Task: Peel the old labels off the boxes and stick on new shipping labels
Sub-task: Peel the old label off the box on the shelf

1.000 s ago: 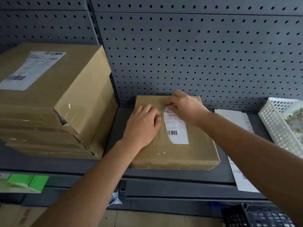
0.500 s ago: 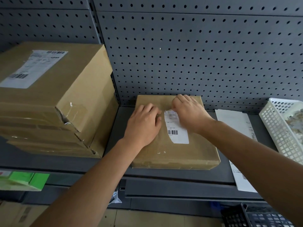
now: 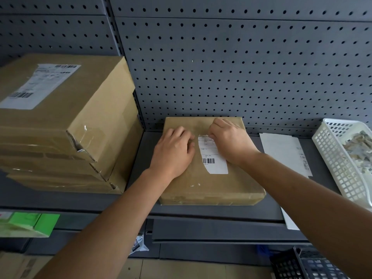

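Flat box: brown carton lying on the grey shelf, back edge against the pegboard; small white paper flecks on its top near the front
Old label: white, barcode near its lower end, stuck to the box top between the two hands; top edge ragged, left side torn away in a curve; print too small to read
Left hand: palm down on the box top just left of the label, fingers together and slightly bent, holding nothing
Right hand: covers the label's upper right part, fingers curled together at the torn top edge; fingertips tucked under, so whether they pinch the paper cannot be told
Box stack: several taped cartons at left, cut off by the frame; top one bears a printed label
Label sheet: white, flat on the shelf right of the box, partly under the right forearm
White basket: far right, cut off; holds pale paper scraps, indistinct
Below the shelf: green package and dark crate, both partly out of frame
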The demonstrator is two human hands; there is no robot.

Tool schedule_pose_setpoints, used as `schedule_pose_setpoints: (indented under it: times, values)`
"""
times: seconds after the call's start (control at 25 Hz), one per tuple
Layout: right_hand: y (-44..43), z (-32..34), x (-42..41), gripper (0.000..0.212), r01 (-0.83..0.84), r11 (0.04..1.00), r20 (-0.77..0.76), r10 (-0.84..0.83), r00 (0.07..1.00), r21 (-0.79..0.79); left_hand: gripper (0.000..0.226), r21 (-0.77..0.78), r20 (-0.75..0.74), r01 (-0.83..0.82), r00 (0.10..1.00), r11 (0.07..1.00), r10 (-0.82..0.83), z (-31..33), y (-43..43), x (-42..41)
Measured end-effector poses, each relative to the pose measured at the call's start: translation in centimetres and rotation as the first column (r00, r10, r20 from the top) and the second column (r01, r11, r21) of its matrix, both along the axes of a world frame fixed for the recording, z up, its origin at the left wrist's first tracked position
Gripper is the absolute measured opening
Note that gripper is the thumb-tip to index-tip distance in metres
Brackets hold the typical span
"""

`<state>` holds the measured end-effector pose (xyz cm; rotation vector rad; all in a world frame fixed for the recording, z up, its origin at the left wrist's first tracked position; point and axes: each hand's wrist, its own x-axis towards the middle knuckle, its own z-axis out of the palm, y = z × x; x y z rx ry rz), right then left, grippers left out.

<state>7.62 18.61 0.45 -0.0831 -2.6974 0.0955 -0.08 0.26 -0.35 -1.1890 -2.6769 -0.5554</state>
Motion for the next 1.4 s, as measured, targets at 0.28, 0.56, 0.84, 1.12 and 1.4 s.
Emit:
schedule_pose_setpoints:
  times: [0.28,0.56,0.84,1.12,1.4]
  values:
    - [-3.4,0.9,6.6,0.017,-0.075,0.997,0.053,0.076,0.996,-0.019,0.022,-0.002,0.006,-0.010,1.000,1.000,0.010,0.0,0.0,0.0]
    - [-3.9,1.3,11.6,0.009,-0.072,0.960,0.093,0.101,0.990,-0.272,0.024,-0.009,0.038,-0.008,0.999,1.000,0.008,0.2,0.1,0.0]
    - [-4.4,4.4,15.6,0.009,-0.037,0.722,-0.015,0.037,0.999,-0.691,0.023,-0.013,0.000,0.007,1.000,1.000,-0.007,0.1,0.0,0.0]
    - [1.0,5.8,7.7,0.040,0.229,0.676,0.161,-0.163,0.973,-0.700,0.025,-0.021,0.028,0.015,1.000,1.000,-0.015,0.2,0.0,0.1]
    - [1.9,3.6,0.8,0.013,0.300,0.782,0.266,-0.177,0.948,-0.546,0.023,-0.002,-0.004,0.014,1.000,1.000,-0.014,0.0,0.0,-0.1]
